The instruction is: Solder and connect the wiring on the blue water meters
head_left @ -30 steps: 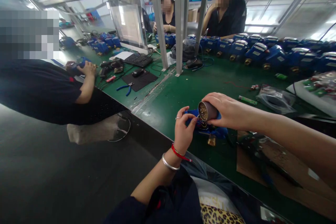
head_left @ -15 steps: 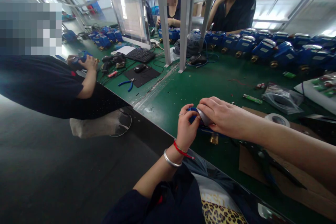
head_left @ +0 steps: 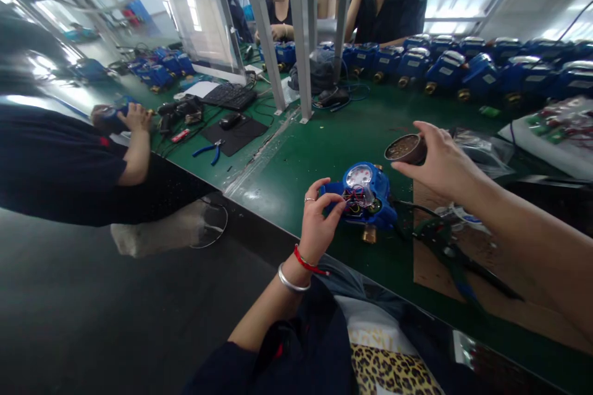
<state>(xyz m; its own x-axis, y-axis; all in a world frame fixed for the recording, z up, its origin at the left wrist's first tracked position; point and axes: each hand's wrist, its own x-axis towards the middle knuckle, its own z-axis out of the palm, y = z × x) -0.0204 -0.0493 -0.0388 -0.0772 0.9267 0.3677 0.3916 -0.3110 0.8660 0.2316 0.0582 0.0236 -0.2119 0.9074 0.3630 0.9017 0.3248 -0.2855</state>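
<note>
A blue water meter (head_left: 380, 184) with a round dial and brass fittings lies on the green bench in front of me. Its front compartment shows red, dark and yellow wires (head_left: 356, 196) under a clear piece. At the compartment's left edge, my left hand (head_left: 319, 216) has thumb and forefinger pinched together; what is between them is too small to make out. Off the bench, to the right of the meter, my right hand (head_left: 438, 157) grips a small round cup (head_left: 404, 148) by its side. The cup tilts toward me and shows brown, grainy-looking contents.
Pliers with dark handles (head_left: 451, 253) lie on a cardboard sheet (head_left: 430, 268) at the right. Rows of blue meters (head_left: 445, 71) line the back. Metal posts (head_left: 302, 43), a mouse (head_left: 230, 121) and blue pliers (head_left: 209, 151) stand or lie leftward. A co-worker's hand (head_left: 136, 118) holds a meter.
My right hand has lifted the cup off the meter and moved it up and to the right, uncovering the dial and wires. My left hand stays beside the meter. The view has shifted slightly.
</note>
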